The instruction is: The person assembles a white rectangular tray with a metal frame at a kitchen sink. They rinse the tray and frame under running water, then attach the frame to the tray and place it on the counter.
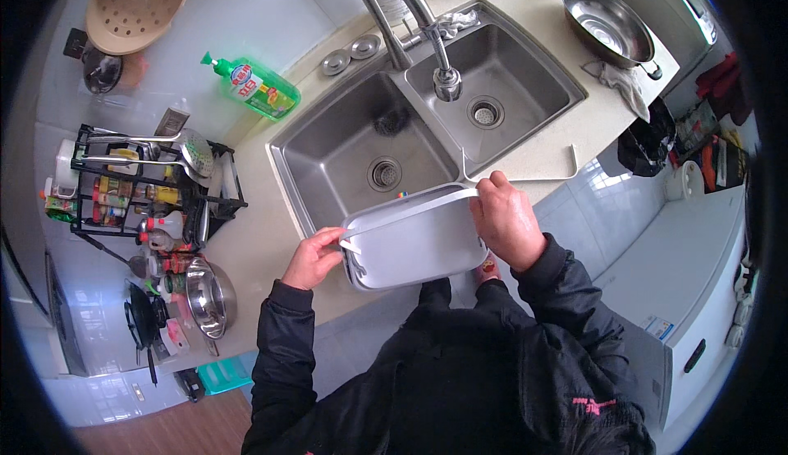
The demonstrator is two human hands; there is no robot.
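A pale grey rectangular tub (423, 251) is held in front of me, over the near edge of the sink counter. A thin white band (410, 210), which looks like its handle, runs along its far side. My left hand (315, 259) pinches the left end of the tub by the band. My right hand (509, 221) grips the right end, fingers curled over the band and rim. The tub's inner face shows no contents. Beyond it lies the double steel sink (336, 147), with a dark scrubbing pad (391, 121) in the left basin.
A tall faucet (447, 81) hangs over the right basin. A green soap bottle (261, 89) stands behind left. A black rack (156, 180) with utensils and a steel bowl (207, 297) crowd the left. A steel wok (607, 24) and cloth (620, 85) sit right. A white cabinet (681, 291) stands right.
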